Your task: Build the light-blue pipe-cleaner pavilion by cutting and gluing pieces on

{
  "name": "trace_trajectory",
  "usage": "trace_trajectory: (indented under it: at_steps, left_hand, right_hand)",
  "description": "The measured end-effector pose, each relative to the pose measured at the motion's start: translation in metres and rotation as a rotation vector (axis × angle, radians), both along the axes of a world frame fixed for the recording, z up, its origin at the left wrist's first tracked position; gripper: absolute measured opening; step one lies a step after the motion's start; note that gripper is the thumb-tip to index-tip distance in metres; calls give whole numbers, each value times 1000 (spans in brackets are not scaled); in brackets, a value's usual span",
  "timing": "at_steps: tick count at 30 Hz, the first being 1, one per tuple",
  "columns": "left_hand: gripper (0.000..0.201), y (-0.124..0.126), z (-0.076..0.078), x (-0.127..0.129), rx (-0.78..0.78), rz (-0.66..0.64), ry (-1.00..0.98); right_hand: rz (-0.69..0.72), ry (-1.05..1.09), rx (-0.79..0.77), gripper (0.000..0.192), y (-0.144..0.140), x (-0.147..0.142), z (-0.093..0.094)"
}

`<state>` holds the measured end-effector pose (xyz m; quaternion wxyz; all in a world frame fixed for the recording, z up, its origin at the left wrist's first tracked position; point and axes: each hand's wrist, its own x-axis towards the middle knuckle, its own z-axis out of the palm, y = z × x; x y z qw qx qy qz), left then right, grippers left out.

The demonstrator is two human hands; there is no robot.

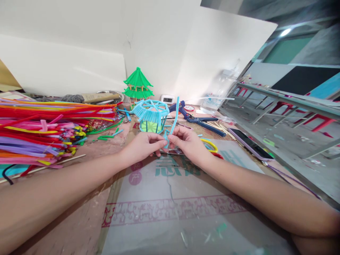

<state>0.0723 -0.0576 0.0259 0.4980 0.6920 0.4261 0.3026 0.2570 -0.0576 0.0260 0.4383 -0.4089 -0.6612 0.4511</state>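
Observation:
My left hand (151,144) and my right hand (186,142) meet over the plastic sheet, fingertips pinched close together. Between them is a light blue pipe cleaner (175,115), its long free end standing up from my right fingers. Its lower part is bent into a small shape at my left fingertips. Just behind my hands stands a light blue pavilion-like model (152,109) with a sloping roof and a green base. Farther back is a green tiered model (138,83). My fingers partly hide the bent part.
Bundles of coloured pipe cleaners (39,131) lie at left. A blue glue gun (180,108), dark blue pliers (205,124), yellow-handled scissors (209,144) and a phone (249,143) lie at right. A clear plastic jug (216,94) stands by the white board. The table's right edge drops to the floor.

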Motion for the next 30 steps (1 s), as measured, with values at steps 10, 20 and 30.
trace_trajectory:
  at_steps: [10, 20, 30]
  left_hand:
    - [20, 3, -4, -1, 8, -41, -25]
    - [31, 4, -8, -2, 37, -25, 52]
    - [22, 3, -6, -1, 13, -48, -2]
  right_hand:
    - [-1, -56, 32, 29, -1, 0, 0]
    - [16, -21, 1, 26, -5, 0, 8]
    - [20, 6, 1, 21, -1, 0, 2]
